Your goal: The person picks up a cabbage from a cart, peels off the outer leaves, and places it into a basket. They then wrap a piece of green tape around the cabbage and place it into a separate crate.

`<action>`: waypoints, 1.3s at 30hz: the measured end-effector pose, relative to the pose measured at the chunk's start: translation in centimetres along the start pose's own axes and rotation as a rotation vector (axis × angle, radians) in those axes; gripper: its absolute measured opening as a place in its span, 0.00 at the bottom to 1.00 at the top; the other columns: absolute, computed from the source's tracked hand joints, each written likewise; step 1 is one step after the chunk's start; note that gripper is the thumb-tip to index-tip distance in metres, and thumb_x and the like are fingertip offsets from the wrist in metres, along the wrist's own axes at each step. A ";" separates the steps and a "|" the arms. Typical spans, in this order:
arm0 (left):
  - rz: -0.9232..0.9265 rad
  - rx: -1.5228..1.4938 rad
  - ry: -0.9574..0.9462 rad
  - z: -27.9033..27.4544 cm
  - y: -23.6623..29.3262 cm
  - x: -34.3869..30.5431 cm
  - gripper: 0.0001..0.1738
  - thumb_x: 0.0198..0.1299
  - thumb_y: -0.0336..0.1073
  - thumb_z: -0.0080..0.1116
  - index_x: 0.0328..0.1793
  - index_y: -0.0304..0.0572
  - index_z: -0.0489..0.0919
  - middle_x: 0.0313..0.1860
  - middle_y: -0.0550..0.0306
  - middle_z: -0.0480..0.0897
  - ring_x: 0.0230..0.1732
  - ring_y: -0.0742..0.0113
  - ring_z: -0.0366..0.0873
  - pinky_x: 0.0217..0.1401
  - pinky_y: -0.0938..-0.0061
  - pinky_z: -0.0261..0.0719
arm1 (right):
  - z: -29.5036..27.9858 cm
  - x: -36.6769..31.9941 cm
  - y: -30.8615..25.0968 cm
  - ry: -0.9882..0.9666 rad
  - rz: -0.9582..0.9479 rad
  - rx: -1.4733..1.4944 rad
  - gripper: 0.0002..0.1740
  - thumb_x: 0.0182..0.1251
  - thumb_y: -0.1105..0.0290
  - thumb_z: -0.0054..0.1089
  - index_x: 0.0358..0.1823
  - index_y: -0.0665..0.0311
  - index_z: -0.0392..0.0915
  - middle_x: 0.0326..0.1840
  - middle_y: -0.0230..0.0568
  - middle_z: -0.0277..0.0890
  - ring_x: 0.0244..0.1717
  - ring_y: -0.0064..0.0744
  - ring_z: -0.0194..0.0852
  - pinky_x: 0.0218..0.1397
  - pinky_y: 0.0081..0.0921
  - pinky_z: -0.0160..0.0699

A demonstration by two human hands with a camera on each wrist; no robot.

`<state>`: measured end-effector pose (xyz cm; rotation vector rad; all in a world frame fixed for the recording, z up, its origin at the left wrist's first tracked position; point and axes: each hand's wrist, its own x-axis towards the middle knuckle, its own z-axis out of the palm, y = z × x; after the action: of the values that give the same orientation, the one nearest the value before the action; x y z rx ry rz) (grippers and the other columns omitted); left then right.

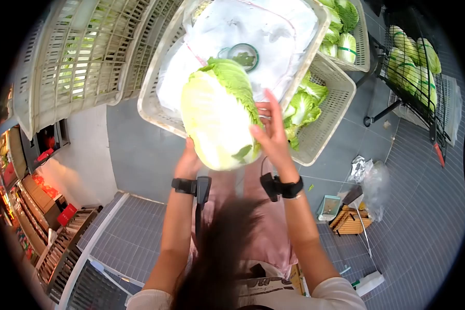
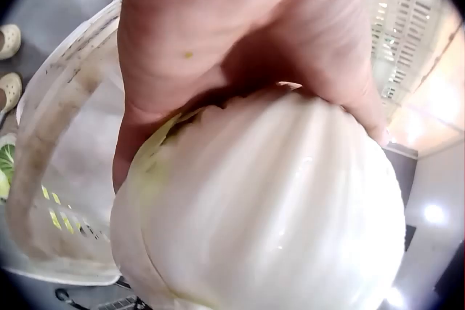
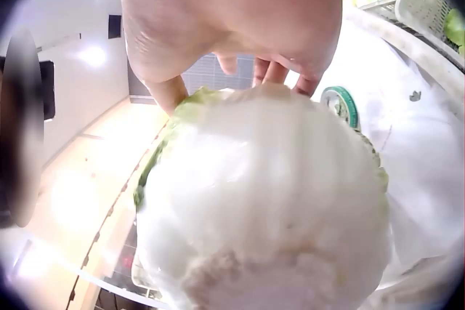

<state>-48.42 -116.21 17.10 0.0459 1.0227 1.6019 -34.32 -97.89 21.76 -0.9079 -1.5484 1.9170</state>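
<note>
A large napa cabbage [image 1: 219, 119], pale with a green leaf edge, is held between both hands above the crate's near edge. My left hand [image 1: 188, 161] grips its lower left side; in the left wrist view the thumb and fingers spread round the ribbed white body. At the right side, my right hand [image 1: 276, 137] holds it with thumb and fingers at the leaves, the index finger pointing away. The cut stem end [image 3: 261, 284] shows in the right wrist view. Beyond the cabbage, a roll of green tape [image 1: 256, 58] lies on white sheeting [image 1: 274, 31].
The white crate [image 1: 149, 98] holds the sheeting. To its right, another crate [image 1: 341, 106] contains loose leaves [image 1: 307, 101], and a crate of cabbages [image 1: 347, 47] stands behind. Stacked crates [image 1: 88, 62] rise at left. A black cart [image 1: 416, 64] carries banded cabbages at far right.
</note>
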 end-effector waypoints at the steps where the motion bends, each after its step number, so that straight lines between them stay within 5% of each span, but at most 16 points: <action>1: 0.006 0.049 0.016 0.4 0.6 0.0 0.61 0.55 0.78 0.49 0.81 0.40 0.50 0.79 0.46 0.60 0.76 0.52 0.62 0.76 0.55 0.66 | 0.0 -0.3 -0.6 0.022 0.005 0.082 0.42 0.65 0.65 0.61 0.79 0.60 0.52 0.61 0.44 0.65 0.62 0.36 0.64 0.69 0.34 0.62; 2: -0.019 0.010 0.059 0.7 1.0 0.0 0.61 0.54 0.78 0.48 0.82 0.41 0.50 0.79 0.46 0.60 0.76 0.52 0.62 0.76 0.55 0.66 | -0.5 -0.4 -0.8 -0.028 0.039 0.071 0.48 0.67 0.63 0.61 0.82 0.58 0.42 0.68 0.48 0.61 0.69 0.42 0.60 0.73 0.36 0.58; 6: -0.036 -0.104 0.081 2.1 1.7 0.2 0.62 0.51 0.79 0.51 0.81 0.41 0.52 0.78 0.47 0.62 0.75 0.52 0.63 0.76 0.55 0.66 | -0.1 0.1 -0.7 -0.112 0.141 0.112 0.43 0.72 0.59 0.58 0.81 0.63 0.45 0.81 0.51 0.47 0.80 0.43 0.45 0.80 0.36 0.47; 12: -0.062 -0.132 -0.089 1.0 3.5 1.1 0.62 0.49 0.77 0.56 0.80 0.40 0.55 0.76 0.49 0.65 0.74 0.53 0.65 0.75 0.55 0.67 | 2.2 0.9 -2.4 -0.062 0.274 0.551 0.39 0.73 0.63 0.56 0.79 0.68 0.50 0.78 0.48 0.57 0.75 0.34 0.57 0.76 0.29 0.58; 19: -0.100 0.193 -0.171 -2.8 7.7 3.0 0.65 0.46 0.79 0.60 0.80 0.42 0.55 0.74 0.46 0.68 0.71 0.51 0.70 0.72 0.53 0.72 | 3.3 2.5 -1.4 -0.071 0.260 0.533 0.37 0.70 0.68 0.58 0.77 0.71 0.55 0.72 0.46 0.66 0.70 0.31 0.65 0.71 0.27 0.65; 22: 0.024 0.006 -0.234 -2.8 7.7 2.8 0.62 0.48 0.76 0.60 0.80 0.42 0.55 0.76 0.51 0.65 0.73 0.53 0.67 0.75 0.55 0.68 | 4.6 3.5 -1.4 -0.056 0.110 0.330 0.38 0.67 0.67 0.62 0.75 0.73 0.58 0.70 0.46 0.68 0.69 0.32 0.67 0.72 0.28 0.64; 26: 0.057 -0.279 -0.240 -3.8 5.7 3.1 0.60 0.52 0.81 0.48 0.80 0.43 0.56 0.76 0.50 0.65 0.73 0.51 0.66 0.75 0.53 0.68 | 6.3 2.7 -5.6 0.038 0.052 0.180 0.44 0.59 0.65 0.73 0.73 0.72 0.60 0.68 0.50 0.70 0.68 0.35 0.68 0.70 0.31 0.66; 29: -0.016 -0.174 0.107 -0.1 6.5 3.8 0.53 0.59 0.77 0.47 0.78 0.43 0.59 0.74 0.49 0.67 0.73 0.51 0.65 0.75 0.53 0.68 | 6.4 2.3 -7.4 0.060 -0.023 0.181 0.48 0.57 0.67 0.76 0.75 0.71 0.57 0.67 0.52 0.71 0.67 0.36 0.70 0.70 0.32 0.67; 31: -0.123 -0.417 -0.064 -1.1 5.6 3.2 0.47 0.65 0.72 0.44 0.77 0.43 0.61 0.73 0.49 0.69 0.72 0.51 0.67 0.74 0.54 0.69 | 5.7 1.6 -8.5 0.060 -0.033 0.168 0.51 0.55 0.70 0.77 0.76 0.70 0.53 0.67 0.52 0.71 0.66 0.36 0.71 0.70 0.33 0.67; 39: -0.122 -0.513 0.070 0.5 1.4 4.0 0.46 0.66 0.70 0.44 0.77 0.43 0.61 0.72 0.49 0.70 0.71 0.51 0.68 0.73 0.55 0.70 | 4.5 -0.2 -8.3 0.335 -0.169 0.078 0.44 0.60 0.75 0.65 0.77 0.69 0.52 0.68 0.51 0.68 0.66 0.36 0.71 0.69 0.31 0.69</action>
<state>-50.52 -112.60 16.36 -0.4153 0.6279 1.7165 -37.76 -99.08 30.51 -0.9735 -1.2999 1.6011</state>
